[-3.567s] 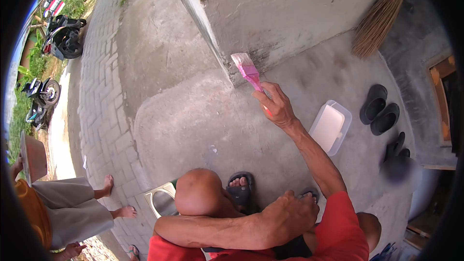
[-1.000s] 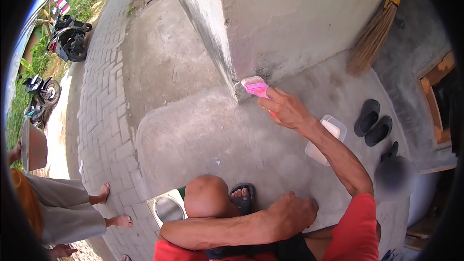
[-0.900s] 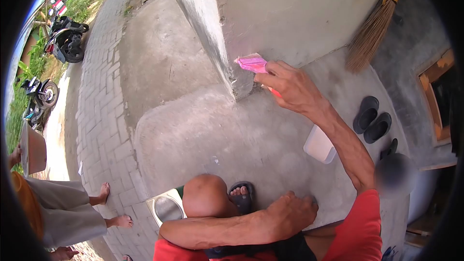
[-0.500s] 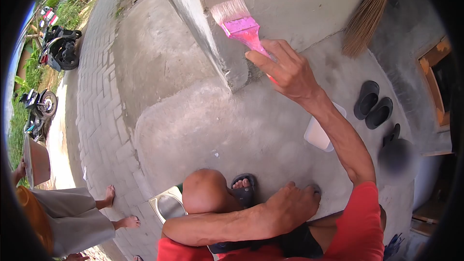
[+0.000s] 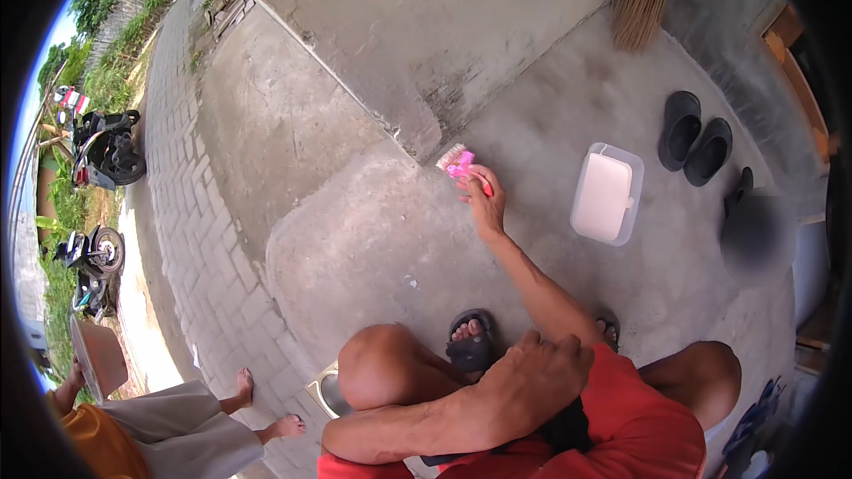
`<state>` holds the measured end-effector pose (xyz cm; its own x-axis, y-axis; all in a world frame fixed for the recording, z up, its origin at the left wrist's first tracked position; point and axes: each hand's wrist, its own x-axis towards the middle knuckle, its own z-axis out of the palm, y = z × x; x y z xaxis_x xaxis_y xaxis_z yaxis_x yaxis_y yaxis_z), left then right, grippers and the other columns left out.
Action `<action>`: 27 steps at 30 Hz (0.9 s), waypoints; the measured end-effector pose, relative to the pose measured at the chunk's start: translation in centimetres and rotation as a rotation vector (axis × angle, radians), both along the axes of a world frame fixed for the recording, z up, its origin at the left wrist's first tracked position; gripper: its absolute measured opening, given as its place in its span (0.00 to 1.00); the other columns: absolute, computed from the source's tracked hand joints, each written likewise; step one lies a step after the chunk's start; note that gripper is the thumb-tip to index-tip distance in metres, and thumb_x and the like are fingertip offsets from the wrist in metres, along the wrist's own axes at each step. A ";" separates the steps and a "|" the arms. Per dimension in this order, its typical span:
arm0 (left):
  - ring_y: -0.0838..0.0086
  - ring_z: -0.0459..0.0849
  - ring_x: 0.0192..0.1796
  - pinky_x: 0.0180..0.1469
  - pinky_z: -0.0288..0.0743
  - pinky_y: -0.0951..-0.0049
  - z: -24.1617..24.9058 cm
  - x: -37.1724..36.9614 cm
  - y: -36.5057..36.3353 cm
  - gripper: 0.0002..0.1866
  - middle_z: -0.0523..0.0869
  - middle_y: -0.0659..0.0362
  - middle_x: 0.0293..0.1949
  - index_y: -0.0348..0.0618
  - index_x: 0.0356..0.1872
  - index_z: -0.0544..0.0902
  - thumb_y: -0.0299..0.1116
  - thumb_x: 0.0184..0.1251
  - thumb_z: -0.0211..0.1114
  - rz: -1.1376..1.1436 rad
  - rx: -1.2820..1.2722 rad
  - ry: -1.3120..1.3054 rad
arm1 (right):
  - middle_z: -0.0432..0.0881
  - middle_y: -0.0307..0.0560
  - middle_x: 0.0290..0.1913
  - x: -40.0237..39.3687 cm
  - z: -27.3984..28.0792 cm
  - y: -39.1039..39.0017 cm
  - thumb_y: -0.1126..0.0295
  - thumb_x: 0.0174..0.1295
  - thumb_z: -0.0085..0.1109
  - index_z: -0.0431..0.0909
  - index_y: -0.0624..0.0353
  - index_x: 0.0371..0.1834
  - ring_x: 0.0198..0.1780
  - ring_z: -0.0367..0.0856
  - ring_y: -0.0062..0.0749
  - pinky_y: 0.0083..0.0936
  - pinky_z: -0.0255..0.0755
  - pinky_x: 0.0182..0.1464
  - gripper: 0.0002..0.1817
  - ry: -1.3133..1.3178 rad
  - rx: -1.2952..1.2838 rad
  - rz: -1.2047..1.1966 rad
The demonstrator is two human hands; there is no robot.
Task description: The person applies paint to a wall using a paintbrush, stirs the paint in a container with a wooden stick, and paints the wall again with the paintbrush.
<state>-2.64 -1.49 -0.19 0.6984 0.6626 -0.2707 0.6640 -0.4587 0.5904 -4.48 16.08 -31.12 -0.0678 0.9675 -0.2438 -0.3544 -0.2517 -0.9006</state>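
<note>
Pinching the handle of a pink paintbrush between thumb and fingers, our right hand is reaching out ahead of us, low over the concrete floor. The pale bristles are pointing away from the fingers, toward the foot of the wall corner; we are not managing to tell whether they are touching it. Our left hand is hanging nearer to us, its back turned up and its fingers curling inward, and we are not seeing whether anything is inside them. To the right of our right hand, a clear plastic tub is sitting on the floor, holding pale pink paint. Farther right of that hand, two dark clogs are lying side by side. Well off to the left of both hands, another person is holding a basin.
</note>
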 end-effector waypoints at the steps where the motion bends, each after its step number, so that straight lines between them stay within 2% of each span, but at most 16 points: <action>1: 0.58 0.88 0.39 0.48 0.79 0.61 0.0 -0.2 0.0 0.16 0.82 0.50 0.40 0.35 0.43 0.77 0.41 0.78 0.57 0.005 0.011 -0.027 | 0.86 0.47 0.53 -0.9 -0.5 0.1 0.67 0.76 0.57 0.75 0.57 0.64 0.50 0.88 0.33 0.28 0.82 0.46 0.17 0.004 -0.025 -0.059; 6: 0.59 0.87 0.38 0.47 0.79 0.61 0.2 -0.5 0.1 0.15 0.81 0.50 0.39 0.35 0.42 0.77 0.40 0.76 0.59 -0.019 0.017 -0.007 | 0.86 0.48 0.53 -5.1 -0.9 1.1 0.67 0.76 0.57 0.75 0.56 0.63 0.49 0.88 0.34 0.29 0.83 0.45 0.16 0.084 -0.046 -0.105; 10: 0.59 0.87 0.38 0.47 0.79 0.62 0.2 -0.4 0.1 0.14 0.81 0.50 0.39 0.36 0.42 0.77 0.39 0.75 0.60 -0.033 0.034 -0.003 | 0.86 0.49 0.53 -3.8 -1.4 0.1 0.69 0.77 0.56 0.75 0.58 0.62 0.49 0.88 0.33 0.28 0.82 0.45 0.15 0.074 0.004 0.012; 16: 0.60 0.87 0.40 0.49 0.79 0.63 0.1 -0.2 -0.2 0.13 0.81 0.51 0.40 0.36 0.43 0.77 0.38 0.75 0.60 -0.036 0.035 -0.020 | 0.85 0.50 0.54 -5.0 -1.9 0.0 0.69 0.77 0.57 0.75 0.58 0.62 0.52 0.87 0.35 0.27 0.82 0.46 0.15 0.100 0.031 -0.170; 22: 0.61 0.86 0.39 0.49 0.79 0.63 0.1 -0.3 0.1 0.12 0.80 0.51 0.40 0.36 0.42 0.77 0.37 0.74 0.61 -0.047 0.026 -0.001 | 0.85 0.48 0.55 -5.0 -2.5 -2.2 0.68 0.77 0.57 0.74 0.58 0.64 0.52 0.86 0.32 0.27 0.82 0.45 0.16 0.102 0.008 0.050; 25: 0.61 0.86 0.39 0.49 0.79 0.63 0.1 -0.4 0.0 0.12 0.80 0.51 0.39 0.36 0.42 0.77 0.37 0.73 0.61 -0.029 0.029 -0.007 | 0.85 0.47 0.56 -5.0 -2.2 -2.0 0.66 0.76 0.59 0.75 0.55 0.63 0.51 0.86 0.31 0.26 0.82 0.45 0.16 0.116 0.013 -0.161; 27: 0.61 0.86 0.39 0.49 0.79 0.63 0.1 -0.4 0.1 0.12 0.80 0.51 0.38 0.36 0.42 0.77 0.37 0.73 0.61 -0.045 0.029 0.001 | 0.85 0.46 0.56 -5.7 -2.1 -1.5 0.66 0.76 0.58 0.75 0.55 0.63 0.51 0.86 0.32 0.26 0.82 0.45 0.15 0.092 0.038 -0.114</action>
